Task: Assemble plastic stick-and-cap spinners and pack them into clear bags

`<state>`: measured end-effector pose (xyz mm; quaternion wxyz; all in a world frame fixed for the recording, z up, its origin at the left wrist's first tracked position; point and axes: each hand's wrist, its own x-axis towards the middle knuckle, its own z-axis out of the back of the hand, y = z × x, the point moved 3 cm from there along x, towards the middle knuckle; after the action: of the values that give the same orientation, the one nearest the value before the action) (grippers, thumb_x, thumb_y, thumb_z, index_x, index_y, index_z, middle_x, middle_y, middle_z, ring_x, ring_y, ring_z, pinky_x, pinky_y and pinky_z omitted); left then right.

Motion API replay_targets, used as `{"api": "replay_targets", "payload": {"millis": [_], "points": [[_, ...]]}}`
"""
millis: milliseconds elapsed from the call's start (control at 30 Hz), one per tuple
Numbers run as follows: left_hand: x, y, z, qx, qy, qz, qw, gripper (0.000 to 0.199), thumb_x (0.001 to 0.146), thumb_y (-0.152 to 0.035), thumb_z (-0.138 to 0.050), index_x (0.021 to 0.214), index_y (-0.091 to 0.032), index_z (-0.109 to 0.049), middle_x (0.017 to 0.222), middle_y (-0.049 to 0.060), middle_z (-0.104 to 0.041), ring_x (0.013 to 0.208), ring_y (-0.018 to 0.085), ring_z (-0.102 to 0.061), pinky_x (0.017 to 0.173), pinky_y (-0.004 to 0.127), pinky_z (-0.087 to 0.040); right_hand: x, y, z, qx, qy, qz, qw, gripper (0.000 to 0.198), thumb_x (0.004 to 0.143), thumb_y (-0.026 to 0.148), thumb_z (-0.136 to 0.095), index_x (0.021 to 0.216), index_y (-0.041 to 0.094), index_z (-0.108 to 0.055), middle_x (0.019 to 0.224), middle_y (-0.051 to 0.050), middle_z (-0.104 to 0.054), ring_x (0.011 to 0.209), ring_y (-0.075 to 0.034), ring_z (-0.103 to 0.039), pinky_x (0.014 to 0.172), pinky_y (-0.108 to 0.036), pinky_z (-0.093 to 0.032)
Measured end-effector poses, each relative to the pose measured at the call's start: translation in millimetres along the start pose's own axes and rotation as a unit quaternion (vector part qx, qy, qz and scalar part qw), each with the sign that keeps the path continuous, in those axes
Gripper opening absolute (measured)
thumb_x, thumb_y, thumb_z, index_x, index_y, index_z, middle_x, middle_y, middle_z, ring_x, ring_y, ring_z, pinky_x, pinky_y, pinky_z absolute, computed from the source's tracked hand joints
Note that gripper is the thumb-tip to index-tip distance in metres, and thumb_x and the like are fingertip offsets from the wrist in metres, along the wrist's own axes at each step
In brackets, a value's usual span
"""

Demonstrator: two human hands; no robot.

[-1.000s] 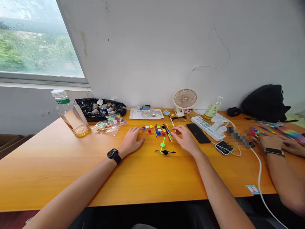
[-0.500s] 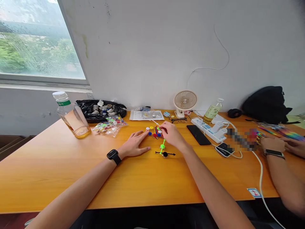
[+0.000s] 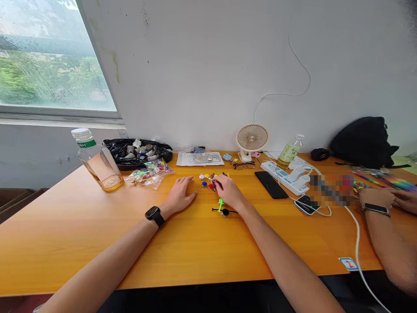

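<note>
My left hand (image 3: pixel 180 195) rests on the table, fingers loosely bent and thumb apart, holding nothing. It lies left of a cluster of small plastic discs and sticks in white, yellow, blue and red, among them a blue disc (image 3: pixel 204 184) and a red disc (image 3: pixel 210 187). My right hand (image 3: pixel 230 191) is over the right side of this cluster with its fingertips pinched together. What is between them is too small to make out. Below it stand a green arrow piece (image 3: pixel 220 204) and a black arrow piece (image 3: pixel 225 212), joined or touching; the hand partly covers them.
On the left are a tilted-looking bottle (image 3: pixel 100 163), a clear bag of colourful pieces (image 3: pixel 151 174) and a black plastic bag (image 3: pixel 112 161). At right lie a phone (image 3: pixel 271 184) and a power strip (image 3: pixel 285 177). Farther right, a co-worker's hands (image 3: pixel 378 199) are busy. A fan (image 3: pixel 252 138) stands behind.
My left hand has drawn back leftward from the discs. My right hand has shifted a little left and down over the cluster. A thin white stick near its fingertips no longer shows.
</note>
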<state>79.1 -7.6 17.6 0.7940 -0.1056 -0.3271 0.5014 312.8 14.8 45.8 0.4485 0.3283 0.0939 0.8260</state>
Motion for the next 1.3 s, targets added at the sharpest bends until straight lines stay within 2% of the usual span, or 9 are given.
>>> {"api": "replay_targets", "payload": {"millis": [433,567,700,800,900,967,1067,1167,1300], "points": [[0,-1,-1,0.006,0.001,-0.007,1.000,0.056,0.094,-0.034,-0.068,0.146,-0.019,-0.053,0.138,0.014,-0.065,0.130,0.035,-0.056,0.112,0.054,-0.048,1,3,-4,-0.023,-0.002,-0.002,1.000,0.026,0.100,0.005,-0.051,0.105,0.015,-0.075,0.105,-0.012,-0.074,0.097,-0.023,-0.068,0.090,-0.033,-0.050],[0,-1,0,-0.003,-0.011,-0.015,1.000,0.058,0.094,-0.034,-0.069,0.147,-0.018,-0.051,0.141,0.015,-0.063,0.132,0.035,-0.055,0.114,0.053,-0.047,0,6,-4,0.016,0.002,0.012,1.000,0.025,0.097,0.004,-0.053,0.101,0.015,-0.075,0.103,-0.011,-0.074,0.095,-0.022,-0.067,0.089,-0.033,-0.050],[0,-12,9,-0.041,-0.038,-0.048,0.997,0.051,0.097,-0.035,-0.067,0.144,-0.021,-0.055,0.141,0.012,-0.063,0.132,0.030,-0.056,0.114,0.047,-0.046,-1,16,-3,0.088,0.024,0.032,0.995,0.024,0.095,0.004,-0.055,0.095,0.016,-0.076,0.094,-0.008,-0.072,0.082,-0.018,-0.064,0.080,-0.030,-0.049],[-1,-20,12,-0.051,-0.002,-0.050,0.997,0.028,0.100,-0.038,-0.063,0.120,-0.021,-0.071,0.117,0.009,-0.071,0.109,0.026,-0.066,0.096,0.039,-0.052,-2,21,1,0.127,0.061,0.020,0.990,0.020,0.093,0.008,-0.059,0.091,0.017,-0.076,0.088,-0.005,-0.071,0.075,-0.016,-0.060,0.072,-0.028,-0.046],[-1,-23,10,-0.049,0.071,-0.054,0.995,0.022,0.102,-0.034,-0.059,0.100,-0.021,-0.077,0.096,0.006,-0.073,0.086,0.021,-0.067,0.077,0.032,-0.050,-3,22,14,0.146,0.112,-0.009,0.983,0.013,0.093,0.025,-0.070,0.103,0.019,-0.075,0.092,-0.003,-0.070,0.069,-0.014,-0.054,0.064,-0.027,-0.042],[-1,-24,8,-0.050,0.100,-0.074,0.991,0.022,0.102,-0.029,-0.058,0.102,-0.023,-0.079,0.095,0.005,-0.074,0.085,0.019,-0.068,0.075,0.030,-0.048,-5,19,26,0.156,0.161,-0.030,0.974,0.039,0.084,0.041,-0.083,0.116,0.021,-0.070,0.102,-0.003,-0.069,0.070,-0.013,-0.052,0.062,-0.026,-0.042],[-2,-25,7,-0.048,0.114,-0.083,0.989,0.024,0.101,-0.029,-0.058,0.107,-0.026,-0.082,0.095,0.004,-0.074,0.084,0.018,-0.068,0.074,0.029,-0.047,-10,11,39,0.160,0.270,-0.072,0.947,0.066,0.063,0.051,-0.096,0.115,0.021,-0.067,0.106,-0.003,-0.067,0.076,-0.014,-0.055,0.065,-0.026,-0.046],[-4,-28,9,-0.048,0.112,-0.082,0.989,0.020,0.098,-0.032,-0.064,0.107,-0.025,-0.081,0.093,0.004,-0.074,0.081,0.018,-0.067,0.071,0.028,-0.046,-16,1,41,0.137,0.354,-0.103,0.919,0.074,0.052,0.050,-0.101,0.111,0.019,-0.069,0.095,-0.001,-0.066,0.077,-0.016,-0.057,0.063,-0.025,-0.045],[-6,-32,11,-0.059,0.113,-0.093,0.987,0.019,0.093,-0.034,-0.071,0.108,-0.026,-0.080,0.093,0.002,-0.073,0.078,0.016,-0.065,0.071,0.027,-0.046,-19,-8,38,0.138,0.389,-0.127,0.902,0.070,0.052,0.049,-0.100,0.106,0.018,-0.070,0.086,-0.001,-0.067,0.076,-0.017,-0.060,0.061,-0.025,-0.044]]}}
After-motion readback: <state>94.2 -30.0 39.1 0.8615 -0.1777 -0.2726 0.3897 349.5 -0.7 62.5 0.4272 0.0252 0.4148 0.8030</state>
